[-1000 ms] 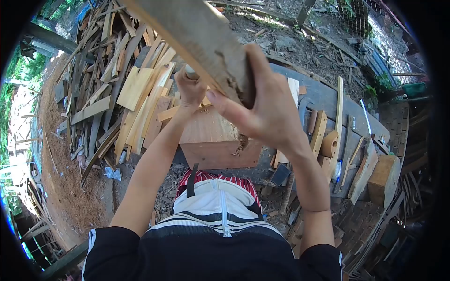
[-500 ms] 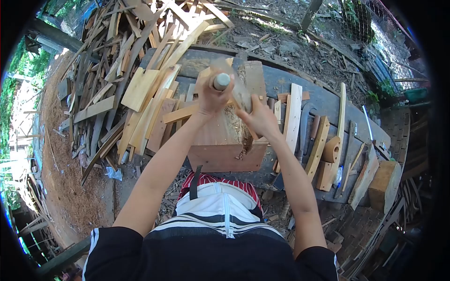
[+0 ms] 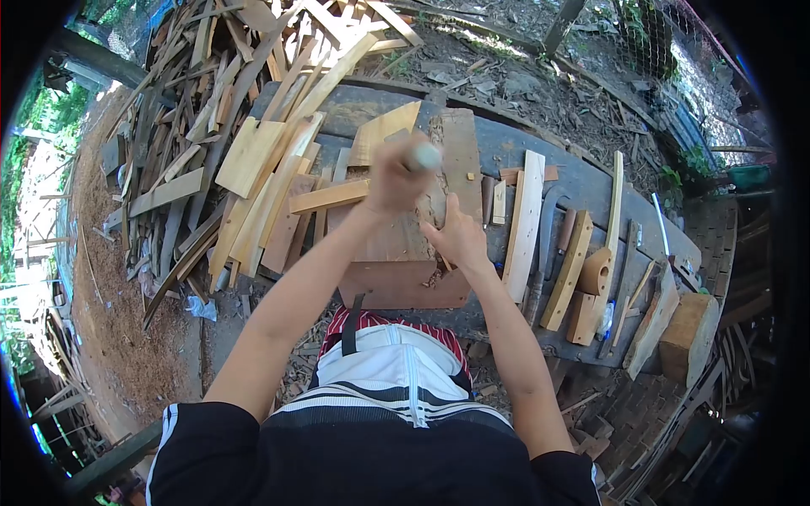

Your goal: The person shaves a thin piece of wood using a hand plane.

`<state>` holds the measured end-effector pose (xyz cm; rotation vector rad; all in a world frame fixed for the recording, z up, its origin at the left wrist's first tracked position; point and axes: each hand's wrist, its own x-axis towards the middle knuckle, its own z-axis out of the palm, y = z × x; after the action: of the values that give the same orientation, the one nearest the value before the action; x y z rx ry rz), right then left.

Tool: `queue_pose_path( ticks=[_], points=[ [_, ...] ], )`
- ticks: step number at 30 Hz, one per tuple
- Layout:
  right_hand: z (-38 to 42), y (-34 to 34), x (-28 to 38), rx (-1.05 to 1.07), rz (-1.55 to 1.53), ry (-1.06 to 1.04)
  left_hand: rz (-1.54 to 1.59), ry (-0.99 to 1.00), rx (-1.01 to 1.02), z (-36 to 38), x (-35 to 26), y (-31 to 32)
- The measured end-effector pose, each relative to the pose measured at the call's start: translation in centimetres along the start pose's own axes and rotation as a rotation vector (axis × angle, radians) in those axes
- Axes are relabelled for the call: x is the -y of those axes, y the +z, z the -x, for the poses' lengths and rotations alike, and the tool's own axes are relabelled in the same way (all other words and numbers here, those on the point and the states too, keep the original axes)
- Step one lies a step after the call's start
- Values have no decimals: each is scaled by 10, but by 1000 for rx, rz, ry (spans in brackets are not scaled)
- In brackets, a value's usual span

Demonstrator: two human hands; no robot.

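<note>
My left hand (image 3: pixel 401 175), blurred, is closed around a tool with a pale round end (image 3: pixel 426 156) facing up; the rest of the tool is hidden. It is raised over a thick wooden block (image 3: pixel 396 285). Lower and to the right, my right hand (image 3: pixel 461 236) is at a rough, bark-like groove in the block, thumb to the left and forefinger pointing away from me. What lies in its grip is too hidden to name. Left of the block's groove lies a short light wood strip (image 3: pixel 329 197), with an angled light board (image 3: pixel 384 135) beyond it.
A large heap of wood offcuts (image 3: pixel 181 126) rises at the left, with sawdust (image 3: pixel 126 329) on the ground. Planks, a long pale board (image 3: pixel 525 223), a wooden piece with a hole (image 3: pixel 597 270) and a thick wood block (image 3: pixel 690 337) line the bench's right side.
My left hand has moved slightly right and down with the tool. My right hand has shifted a little toward me, and the pale blurred shape between the hands is less visible.
</note>
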<state>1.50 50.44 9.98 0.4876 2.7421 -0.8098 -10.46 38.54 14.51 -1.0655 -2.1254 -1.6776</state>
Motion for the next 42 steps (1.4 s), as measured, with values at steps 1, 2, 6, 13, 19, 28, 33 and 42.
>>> queue_pose_path(
  ticks=[1, 2, 6, 13, 19, 28, 33, 42],
  points=[
    [-1, 2, -1, 0, -34, 22, -2, -79, -177, -12, 9, -14],
    [-2, 3, -2, -1, -66, 41, 103, -198, -306, -24, 15, -26],
    [-2, -2, 0, 41, -54, 42, 355, -336, -528, -40, 19, -53],
    [-2, 1, -2, 29, -50, 51, 387, -379, -502, -29, 22, -47],
    [1, -3, 4, 47, -77, 65, 410, -409, -547, -29, 18, -44],
    [16, -127, 89, -324, -771, -460, 137, -270, -420, -10, 19, -33],
    [38, -150, 105, -293, -428, -633, 333, -242, -403, -4, 40, -24],
    [46, -145, 104, -402, -560, -635, 645, -405, -435, 12, 68, -12]
  ],
)
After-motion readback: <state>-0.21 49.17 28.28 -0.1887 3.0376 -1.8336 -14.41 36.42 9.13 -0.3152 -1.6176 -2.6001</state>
